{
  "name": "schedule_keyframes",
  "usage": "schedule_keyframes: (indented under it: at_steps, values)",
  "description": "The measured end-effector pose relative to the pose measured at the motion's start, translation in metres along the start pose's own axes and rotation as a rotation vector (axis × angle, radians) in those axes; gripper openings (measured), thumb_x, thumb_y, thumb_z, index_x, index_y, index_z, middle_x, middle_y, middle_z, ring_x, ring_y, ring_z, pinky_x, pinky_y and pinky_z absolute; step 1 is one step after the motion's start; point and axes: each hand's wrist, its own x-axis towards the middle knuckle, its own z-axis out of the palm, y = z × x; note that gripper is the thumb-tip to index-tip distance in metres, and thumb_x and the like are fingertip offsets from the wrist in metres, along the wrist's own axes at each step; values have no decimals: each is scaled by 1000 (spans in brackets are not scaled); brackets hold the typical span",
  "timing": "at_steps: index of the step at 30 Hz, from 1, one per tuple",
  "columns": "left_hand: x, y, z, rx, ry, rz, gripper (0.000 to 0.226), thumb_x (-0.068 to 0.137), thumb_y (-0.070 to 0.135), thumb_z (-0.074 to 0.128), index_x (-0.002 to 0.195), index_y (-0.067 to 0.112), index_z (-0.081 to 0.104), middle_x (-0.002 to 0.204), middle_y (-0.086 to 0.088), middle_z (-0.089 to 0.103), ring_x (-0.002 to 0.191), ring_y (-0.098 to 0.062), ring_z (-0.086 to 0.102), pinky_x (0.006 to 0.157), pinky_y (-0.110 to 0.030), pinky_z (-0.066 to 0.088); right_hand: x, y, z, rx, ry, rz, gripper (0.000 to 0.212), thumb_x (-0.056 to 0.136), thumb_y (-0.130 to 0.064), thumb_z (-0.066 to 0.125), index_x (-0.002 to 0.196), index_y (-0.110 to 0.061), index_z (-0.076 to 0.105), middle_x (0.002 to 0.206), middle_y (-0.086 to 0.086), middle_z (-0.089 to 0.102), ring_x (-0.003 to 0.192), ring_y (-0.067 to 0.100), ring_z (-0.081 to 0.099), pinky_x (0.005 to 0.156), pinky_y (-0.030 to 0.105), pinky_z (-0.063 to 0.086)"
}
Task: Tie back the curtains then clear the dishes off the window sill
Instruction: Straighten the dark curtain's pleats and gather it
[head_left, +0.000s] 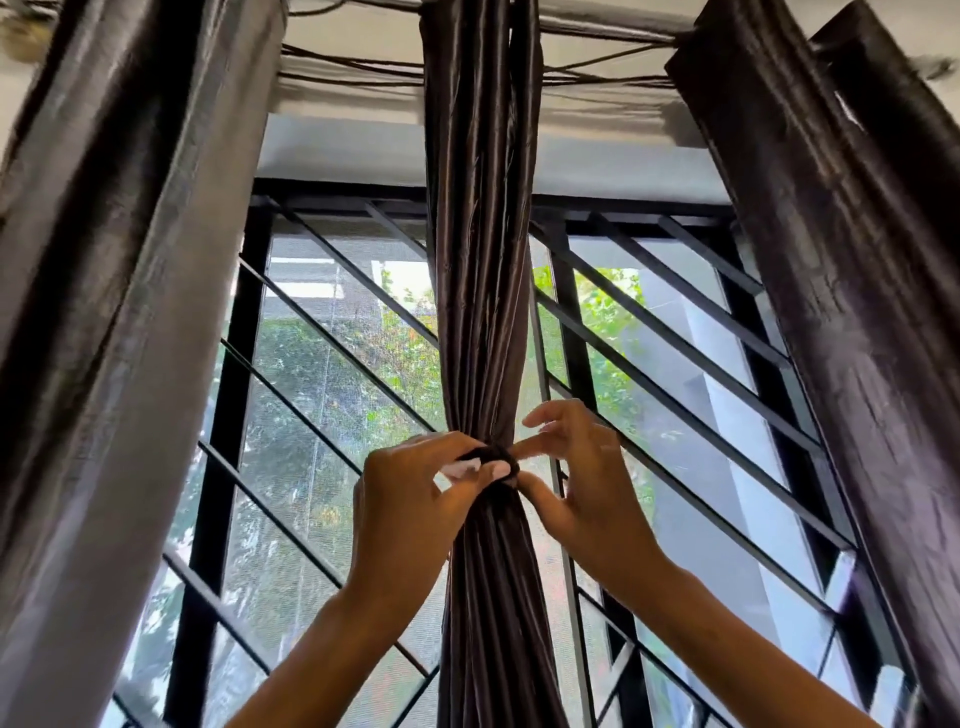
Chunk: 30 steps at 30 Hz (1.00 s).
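Observation:
A dark brown satin curtain (480, 260) hangs down the middle of the window, gathered tight at hand height by a dark band (488, 456). My left hand (410, 499) grips the band and the bunched cloth from the left, fingers curled over it. My right hand (576, 467) pinches the band from the right with thumb and forefinger, its other fingers spread above. Two more brown curtains hang loose, one at the left (119, 312) and one at the right (857, 291). The window sill and dishes are out of view.
Behind the curtains stands a black window grille (332, 395) with slanted bars over mesh screens, greenery outside. A curtain rod (597, 23) and loose cords run along the top under the ceiling.

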Motion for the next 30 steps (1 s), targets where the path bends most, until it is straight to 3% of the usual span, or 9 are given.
schedule_keyframes:
  at_steps: [2, 5, 7, 10, 14, 17, 24, 28, 30]
  values:
    - [-1, 2, 0, -26, 57, -50, 12, 69, 28, 82, 73, 25, 71, 66, 15, 67, 61, 0, 61, 53, -29, 49, -3, -3, -1, 45, -50, 52, 34, 76, -19, 64, 100, -30, 42, 82, -28, 60, 92, 4, 61, 89, 38, 43]
    - [-3, 11, 4, -123, 125, -84, 18, 68, 19, 83, 63, 27, 68, 67, 12, 66, 58, -1, 61, 53, -26, 50, -4, -12, -7, 51, -105, 70, 29, 73, -28, 56, 99, -26, 44, 89, -21, 52, 98, 4, 50, 91, 29, 36]
    - [-4, 14, 6, -177, 172, -107, 21, 71, 16, 81, 63, 28, 66, 69, 9, 66, 58, -3, 60, 54, -25, 51, -1, -16, -11, -84, -108, -77, 37, 67, -32, 54, 100, -20, 46, 92, -17, 49, 94, 5, 47, 97, 35, 34]
    - [-3, 10, 7, -217, 204, -179, 16, 77, 19, 76, 66, 14, 67, 60, 4, 64, 63, -17, 63, 61, -34, 57, 3, -11, -17, -261, -82, -231, 34, 68, -25, 53, 102, -27, 48, 92, -14, 55, 90, 10, 52, 107, 41, 25]
    - [1, 1, 6, -266, 172, -215, 25, 80, 23, 75, 60, 12, 63, 55, 0, 62, 66, -28, 67, 66, -41, 58, 8, -7, -23, -427, 52, -426, 15, 83, -17, 58, 93, -20, 69, 86, -8, 67, 92, 15, 54, 108, 52, 25]
    - [5, -2, 6, -316, 149, -251, 26, 76, 34, 72, 67, 10, 67, 60, -8, 66, 66, -33, 66, 68, -50, 56, 10, -9, -24, -470, 147, -508, 15, 88, -19, 62, 85, -15, 76, 104, 0, 70, 105, 22, 59, 108, 57, 26]
    - [12, -2, 2, -260, 155, -349, 16, 75, 30, 78, 64, 20, 72, 57, -5, 66, 58, -15, 58, 66, -49, 55, 2, -21, -13, -296, 122, -225, 13, 88, -22, 58, 82, -19, 69, 126, -2, 54, 139, 22, 30, 114, 57, 1]
    - [13, -2, 3, -274, 171, -401, 16, 73, 30, 79, 63, 17, 74, 53, 5, 66, 54, -4, 56, 65, -39, 53, -1, -24, -13, -231, 97, -161, 14, 87, -29, 54, 81, -22, 64, 132, -7, 51, 144, 20, 22, 114, 55, -4]
    - [12, -1, 4, -246, 182, -407, 17, 72, 31, 80, 64, 17, 75, 54, 4, 67, 55, -8, 59, 63, -36, 52, -1, -26, -14, -240, 82, -179, 12, 87, -27, 55, 80, -22, 64, 134, -7, 51, 144, 22, 21, 113, 56, -5]
